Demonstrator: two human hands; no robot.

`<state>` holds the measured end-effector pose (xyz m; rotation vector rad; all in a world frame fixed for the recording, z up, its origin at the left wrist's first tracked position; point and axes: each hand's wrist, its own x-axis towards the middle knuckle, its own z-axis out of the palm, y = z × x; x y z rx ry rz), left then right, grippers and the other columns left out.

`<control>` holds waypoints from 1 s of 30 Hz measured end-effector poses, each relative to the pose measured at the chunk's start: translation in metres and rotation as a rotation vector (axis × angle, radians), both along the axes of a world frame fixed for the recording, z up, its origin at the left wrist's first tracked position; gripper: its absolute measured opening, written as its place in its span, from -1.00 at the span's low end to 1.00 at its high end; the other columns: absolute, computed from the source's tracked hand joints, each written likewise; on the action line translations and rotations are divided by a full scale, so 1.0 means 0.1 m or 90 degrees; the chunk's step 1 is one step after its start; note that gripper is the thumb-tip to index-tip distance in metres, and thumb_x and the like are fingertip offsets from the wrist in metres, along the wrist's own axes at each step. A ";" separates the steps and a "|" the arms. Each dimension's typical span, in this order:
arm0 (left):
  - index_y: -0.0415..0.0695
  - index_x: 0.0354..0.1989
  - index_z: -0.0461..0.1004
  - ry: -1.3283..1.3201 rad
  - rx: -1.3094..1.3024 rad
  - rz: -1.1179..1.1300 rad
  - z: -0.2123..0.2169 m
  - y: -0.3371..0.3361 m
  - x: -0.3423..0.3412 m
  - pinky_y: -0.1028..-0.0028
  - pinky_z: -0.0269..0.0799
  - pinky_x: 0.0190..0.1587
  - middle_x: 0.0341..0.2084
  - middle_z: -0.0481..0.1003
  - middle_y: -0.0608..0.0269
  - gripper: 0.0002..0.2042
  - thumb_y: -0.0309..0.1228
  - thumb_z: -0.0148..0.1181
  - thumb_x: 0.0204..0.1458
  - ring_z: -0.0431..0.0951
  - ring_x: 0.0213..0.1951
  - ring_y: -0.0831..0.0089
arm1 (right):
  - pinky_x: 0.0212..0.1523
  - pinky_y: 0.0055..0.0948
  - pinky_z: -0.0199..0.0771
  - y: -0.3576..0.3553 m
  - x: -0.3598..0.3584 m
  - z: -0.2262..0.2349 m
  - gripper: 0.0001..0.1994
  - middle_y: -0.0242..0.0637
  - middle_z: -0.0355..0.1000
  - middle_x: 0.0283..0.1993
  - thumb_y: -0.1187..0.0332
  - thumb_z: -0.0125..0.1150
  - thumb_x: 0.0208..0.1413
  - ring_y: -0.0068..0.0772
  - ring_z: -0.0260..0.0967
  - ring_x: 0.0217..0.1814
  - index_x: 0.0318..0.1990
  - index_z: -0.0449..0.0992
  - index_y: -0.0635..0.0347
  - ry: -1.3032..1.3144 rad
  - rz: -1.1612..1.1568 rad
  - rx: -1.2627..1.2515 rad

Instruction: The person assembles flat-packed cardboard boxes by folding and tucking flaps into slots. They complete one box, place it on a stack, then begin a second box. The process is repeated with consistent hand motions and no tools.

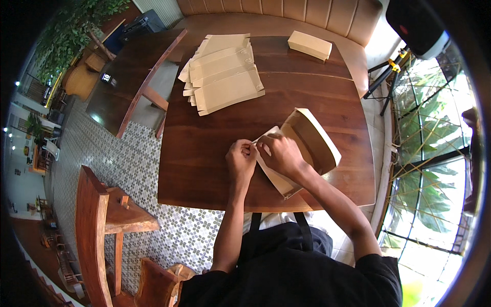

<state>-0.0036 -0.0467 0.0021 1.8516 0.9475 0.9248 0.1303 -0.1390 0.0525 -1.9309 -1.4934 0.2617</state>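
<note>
A partly folded brown cardboard box (323, 134) stands near the front of the dark wooden table, its inside facing up and its far right walls raised. The left part of the box slants down toward the table's front edge. At its left corner my left hand (241, 157) is closed, fingertips pinching the edge. Beside it my right hand (282, 153) reaches over the near panel, its fingers curled onto the same corner. The two hands almost touch. The exact folds or tabs between my fingertips are hidden.
The wooden table (204, 153) carries a stack of flat cardboard blanks (225, 77) at its far left. A closed, finished-looking cardboard box (310, 45) sits at the far right. A padded bench (276, 24) runs behind. A wooden chair (93, 230) stands at left, a tripod leg (383, 77) at right.
</note>
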 end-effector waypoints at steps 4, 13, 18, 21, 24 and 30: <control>-0.29 -0.26 0.59 0.035 -0.041 0.045 0.06 -0.07 -0.10 0.39 0.60 -0.25 -0.41 0.65 0.09 -0.90 -0.54 0.32 0.09 0.67 -0.39 0.37 | -0.09 -0.03 0.64 -0.08 -0.11 -0.25 -0.77 0.04 0.65 -0.23 0.29 0.27 0.20 0.14 0.63 -0.16 -0.20 0.70 0.28 0.187 -0.061 -0.079; -0.31 -0.18 0.59 0.100 -0.137 0.036 0.19 -0.34 -0.30 0.35 0.60 -0.20 -0.37 0.68 0.07 -0.79 -0.41 0.40 0.14 0.70 -0.30 0.35 | -0.09 -0.10 0.65 -0.07 -0.30 -0.43 -0.75 0.07 0.64 -0.28 0.20 0.38 0.10 0.09 0.65 -0.19 -0.26 0.75 0.20 0.289 -0.151 -0.099; -0.32 -0.21 0.63 0.255 -0.111 -0.098 0.30 -0.09 -0.27 0.38 0.60 -0.29 -0.42 0.69 0.09 -0.78 -0.37 0.41 0.14 0.72 -0.36 0.40 | -0.10 -0.17 0.64 -0.12 -0.27 -0.33 -0.72 0.03 0.65 -0.34 0.17 0.38 0.07 -0.05 0.69 -0.22 -0.28 0.75 0.22 0.246 -0.171 -0.164; -0.24 -0.30 0.68 0.269 -0.137 -0.183 0.39 0.15 -0.18 0.29 0.63 -0.28 -0.45 0.69 -0.01 -0.82 -0.35 0.41 0.09 0.75 -0.37 0.18 | -0.07 -0.04 0.65 -0.11 -0.30 -0.34 -0.76 0.12 0.62 -0.32 0.17 0.39 0.04 0.17 0.63 -0.23 -0.33 0.77 0.15 0.279 -0.199 -0.146; -0.25 -0.33 0.69 0.356 -0.102 -0.238 0.45 0.30 -0.13 0.30 0.63 -0.28 -0.44 0.69 -0.04 -0.83 -0.37 0.40 0.05 0.75 -0.36 0.19 | -0.07 -0.05 0.64 -0.11 -0.28 -0.39 -0.76 0.13 0.62 -0.31 0.18 0.37 0.05 0.16 0.64 -0.20 -0.33 0.76 0.17 0.312 -0.195 -0.168; -0.28 -0.28 0.68 0.328 -0.124 -0.231 0.34 0.30 -0.14 0.36 0.63 -0.29 -0.44 0.68 0.00 -0.84 -0.43 0.36 0.06 0.74 -0.37 0.28 | -0.11 -0.09 0.62 -0.08 -0.27 -0.55 -0.75 0.12 0.62 -0.32 0.21 0.35 0.08 0.14 0.65 -0.20 -0.33 0.72 0.25 0.338 -0.176 -0.100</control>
